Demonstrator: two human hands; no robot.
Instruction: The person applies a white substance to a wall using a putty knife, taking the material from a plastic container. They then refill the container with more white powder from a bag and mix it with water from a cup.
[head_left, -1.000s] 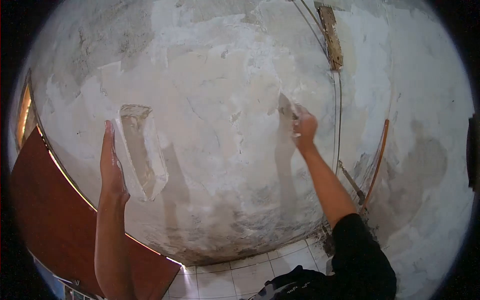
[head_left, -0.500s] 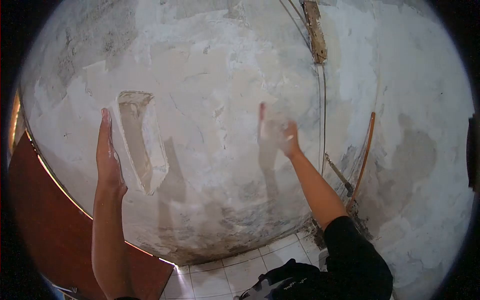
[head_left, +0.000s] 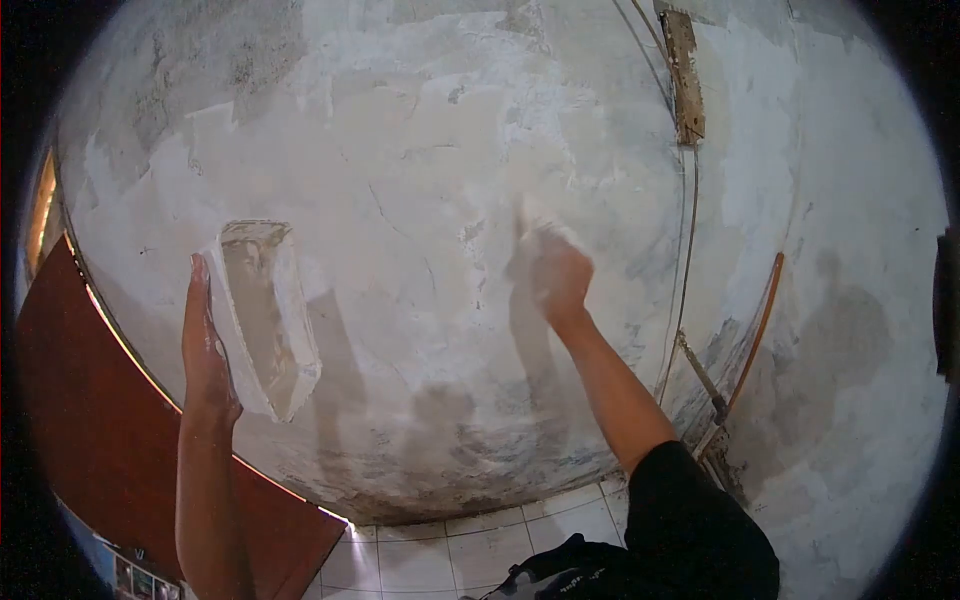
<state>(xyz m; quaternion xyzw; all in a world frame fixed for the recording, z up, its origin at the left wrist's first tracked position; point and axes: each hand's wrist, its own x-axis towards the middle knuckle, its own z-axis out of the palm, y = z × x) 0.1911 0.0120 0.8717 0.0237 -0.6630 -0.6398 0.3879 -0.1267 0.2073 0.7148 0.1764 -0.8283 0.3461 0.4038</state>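
A long, pale trough (head_left: 262,310) with grey-white paste smeared inside is at the left, in front of the wall. Along its left side my left hand (head_left: 207,345) holds it, fingers pointing up and whitish smears on the skin. My right hand (head_left: 562,275) is closed near the middle of the plastered wall (head_left: 410,150). Something pale and motion-blurred shows at its upper edge; I cannot make out its shape. A shadow falls on the wall just left of this hand.
A wooden strip (head_left: 684,78) with cables hangs at the upper right. Below it, an orange pipe (head_left: 757,330) leans near the wall corner. A dark red panel (head_left: 100,410) stands at the lower left, and white floor tiles (head_left: 490,550) lie below.
The view has shifted, so the wall fittings appear lower and further right. My right hand has turned and moved left relative to the wall. My left hand still holds the trough.
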